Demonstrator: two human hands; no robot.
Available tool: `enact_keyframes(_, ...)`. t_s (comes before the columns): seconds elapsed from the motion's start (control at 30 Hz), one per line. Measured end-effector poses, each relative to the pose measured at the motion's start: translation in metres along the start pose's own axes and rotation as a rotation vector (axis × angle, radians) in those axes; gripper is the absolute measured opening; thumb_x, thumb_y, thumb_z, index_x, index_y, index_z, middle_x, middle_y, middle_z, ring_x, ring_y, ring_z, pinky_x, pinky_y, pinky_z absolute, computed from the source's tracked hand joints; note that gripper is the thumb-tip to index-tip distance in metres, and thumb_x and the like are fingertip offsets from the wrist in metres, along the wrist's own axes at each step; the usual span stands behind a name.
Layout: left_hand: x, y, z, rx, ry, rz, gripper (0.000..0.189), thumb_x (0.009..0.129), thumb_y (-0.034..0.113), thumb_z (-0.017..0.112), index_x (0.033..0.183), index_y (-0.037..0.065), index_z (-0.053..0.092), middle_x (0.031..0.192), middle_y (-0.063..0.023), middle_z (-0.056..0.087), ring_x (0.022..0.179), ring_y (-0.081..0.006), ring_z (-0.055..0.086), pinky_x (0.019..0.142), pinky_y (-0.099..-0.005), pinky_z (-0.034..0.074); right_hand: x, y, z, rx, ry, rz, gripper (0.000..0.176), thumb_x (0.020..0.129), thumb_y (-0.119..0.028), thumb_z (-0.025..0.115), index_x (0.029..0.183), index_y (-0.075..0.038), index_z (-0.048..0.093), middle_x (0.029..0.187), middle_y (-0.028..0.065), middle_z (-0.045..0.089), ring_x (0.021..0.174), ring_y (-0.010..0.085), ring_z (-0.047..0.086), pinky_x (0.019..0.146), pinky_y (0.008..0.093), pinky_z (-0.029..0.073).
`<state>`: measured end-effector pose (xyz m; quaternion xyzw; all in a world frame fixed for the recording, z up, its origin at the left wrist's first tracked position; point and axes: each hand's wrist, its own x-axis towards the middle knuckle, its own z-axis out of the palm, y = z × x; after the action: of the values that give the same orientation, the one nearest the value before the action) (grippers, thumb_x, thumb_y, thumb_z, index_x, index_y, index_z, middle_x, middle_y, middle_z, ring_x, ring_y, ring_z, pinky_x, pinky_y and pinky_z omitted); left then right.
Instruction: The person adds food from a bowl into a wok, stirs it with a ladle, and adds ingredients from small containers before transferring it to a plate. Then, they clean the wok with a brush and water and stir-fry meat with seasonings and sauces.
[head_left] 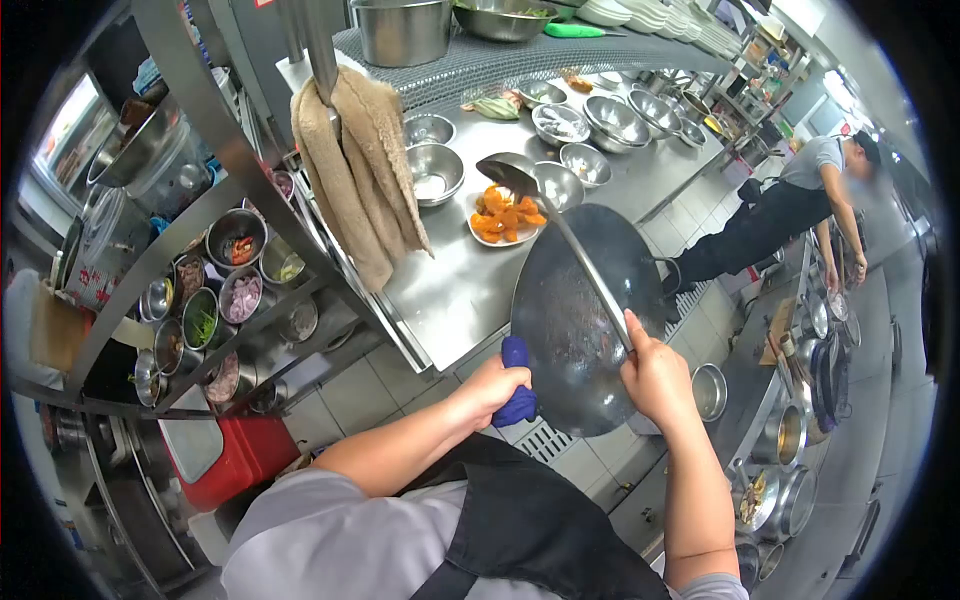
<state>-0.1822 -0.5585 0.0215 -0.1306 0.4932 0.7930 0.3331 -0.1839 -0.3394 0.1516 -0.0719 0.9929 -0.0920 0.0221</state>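
Observation:
My left hand is closed round a blue cloth at the near side of a large dark wok. The wok hangs tilted in front of me, with no food visible in it. In my right hand is the long handle of a metal ladle. The ladle reaches across the wok, its bowl above a white plate at the counter's edge. Orange food pieces are heaped on that plate. The part of the wok under the cloth is hidden.
The steel counter carries several metal bowls. A brown towel hangs at its left. Left racks hold ingredient bowls above a red bin. A co-worker bends over the right-hand station, where pots stand.

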Motion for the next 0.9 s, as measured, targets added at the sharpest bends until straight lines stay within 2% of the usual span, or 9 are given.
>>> enact_keyframes(0.3, 0.010, -0.010, -0.002, 0.008, 0.006, -0.025, 0.012, 0.073, 0.006, 0.057, 0.083, 0.001, 0.056, 0.073, -0.0070, 0.056, 0.061, -0.0163, 0.058, 0.052, -0.0302, 0.049, -0.010, 0.009, -0.020, 0.253, -0.035, 0.160, 0.063, 0.074, -0.005, 0.055, 0.136, -0.013, 0.046, 0.084, 0.0186, 0.065, 0.078, 0.0357, 0.064, 0.071, 0.0426, 0.050)
enact_keyframes(0.33, 0.009, -0.006, 0.000, 0.010, 0.008, -0.026, 0.012, 0.073, 0.006, 0.057, 0.083, 0.001, 0.056, 0.073, -0.0070, 0.056, 0.061, -0.0163, 0.058, 0.052, -0.0302, 0.049, -0.010, 0.008, -0.017, 0.253, 0.011, 0.115, 0.064, 0.074, -0.003, 0.053, 0.137, -0.009, 0.044, 0.070, 0.0161, 0.057, 0.065, 0.0301, 0.060, 0.068, 0.0366, 0.048)
enact_keyframes(0.43, 0.006, -0.001, 0.009, 0.073, 0.036, 0.002, 0.014, 0.072, 0.007, 0.058, 0.086, 0.002, 0.055, 0.074, -0.0060, 0.056, 0.061, -0.0160, 0.057, 0.053, -0.0297, 0.049, 0.001, 0.019, 0.023, 0.067, 0.005, -0.014, 0.065, 0.074, -0.008, 0.058, 0.137, -0.008, 0.041, 0.081, 0.0187, 0.063, 0.071, 0.0355, 0.063, 0.067, 0.0438, 0.050)
enact_keyframes(0.47, 0.009, 0.000, 0.011, 0.018, 0.054, -0.013, 0.012, 0.073, 0.008, 0.057, 0.083, 0.002, 0.055, 0.072, -0.0055, 0.055, 0.060, -0.0149, 0.056, 0.053, -0.0290, 0.047, 0.005, 0.022, 0.027, -0.008, -0.003, -0.055, 0.066, 0.075, -0.009, 0.059, 0.138, -0.007, 0.039, 0.079, 0.0184, 0.063, 0.070, 0.0354, 0.063, 0.066, 0.0447, 0.050)
enact_keyframes(0.6, 0.015, 0.001, 0.008, -0.067, 0.048, -0.063, 0.009, 0.074, 0.008, 0.057, 0.081, 0.003, 0.054, 0.071, -0.0054, 0.055, 0.058, -0.0144, 0.055, 0.053, -0.0289, 0.047, 0.001, 0.016, 0.025, 0.083, -0.049, 0.026, 0.063, 0.075, -0.008, 0.057, 0.136, -0.009, 0.043, 0.082, 0.0192, 0.064, 0.075, 0.0358, 0.064, 0.069, 0.0435, 0.051)
enact_keyframes(0.7, 0.021, 0.002, 0.005, -0.074, 0.021, -0.071, 0.013, 0.073, 0.007, 0.057, 0.085, 0.004, 0.053, 0.074, -0.0055, 0.054, 0.060, -0.0153, 0.056, 0.053, -0.0298, 0.048, -0.001, 0.019, 0.023, 0.270, -0.020, 0.066, 0.065, 0.074, -0.006, 0.057, 0.138, -0.010, 0.042, 0.084, 0.0218, 0.063, 0.075, 0.0347, 0.064, 0.071, 0.0403, 0.051)
enact_keyframes(0.8, 0.024, 0.008, 0.005, -0.059, 0.007, -0.088, 0.017, 0.073, 0.006, 0.057, 0.089, 0.005, 0.051, 0.077, -0.0056, 0.054, 0.062, -0.0161, 0.056, 0.054, -0.0308, 0.049, -0.003, 0.028, 0.022, 0.468, -0.060, 0.100, 0.066, 0.076, -0.004, 0.056, 0.140, -0.008, 0.039, 0.084, 0.0169, 0.065, 0.074, 0.0298, 0.065, 0.072, 0.0360, 0.051)
enact_keyframes(0.87, 0.026, 0.013, 0.008, -0.064, 0.003, -0.135, 0.018, 0.074, 0.005, 0.057, 0.090, 0.006, 0.050, 0.077, -0.0053, 0.053, 0.062, -0.0158, 0.056, 0.054, -0.0305, 0.048, -0.011, 0.035, 0.024, 0.808, -0.171, 0.191, 0.065, 0.079, 0.000, 0.055, 0.141, -0.004, 0.036, 0.078, 0.0088, 0.062, 0.062, 0.0216, 0.062, 0.061, 0.0300, 0.050)
enact_keyframes(0.9, 0.027, 0.016, 0.009, -0.056, -0.003, -0.133, 0.018, 0.074, 0.005, 0.057, 0.090, 0.006, 0.050, 0.077, -0.0053, 0.053, 0.062, -0.0158, 0.056, 0.054, -0.0305, 0.048, -0.014, 0.036, 0.021, 0.809, -0.161, 0.193, 0.065, 0.079, 0.000, 0.055, 0.141, -0.004, 0.036, 0.078, 0.0088, 0.062, 0.062, 0.0216, 0.062, 0.061, 0.0300, 0.050)
